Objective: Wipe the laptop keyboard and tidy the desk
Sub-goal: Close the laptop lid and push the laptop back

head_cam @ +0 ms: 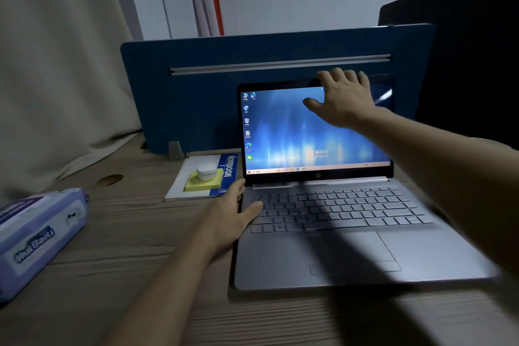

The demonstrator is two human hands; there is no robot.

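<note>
A silver laptop (365, 255) stands open on the wooden desk (140, 233), its screen (286, 132) lit with a blue desktop. My right hand (342, 98) grips the top edge of the lid, fingers over the back and thumb on the screen side. My left hand (236, 211) holds the left edge of the laptop base, thumb lying on the keyboard (337, 208). A purple pack of wet wipes (39, 236) lies on the desk at the far left.
A blue notebook (227, 174) lies left of the laptop with a yellow sticky-note pad (202, 184) and a small white round object (206, 171) on it. A blue divider panel (196, 93) stands behind. A dark monitor (471, 50) stands at the right; a curtain (56, 64) hangs left.
</note>
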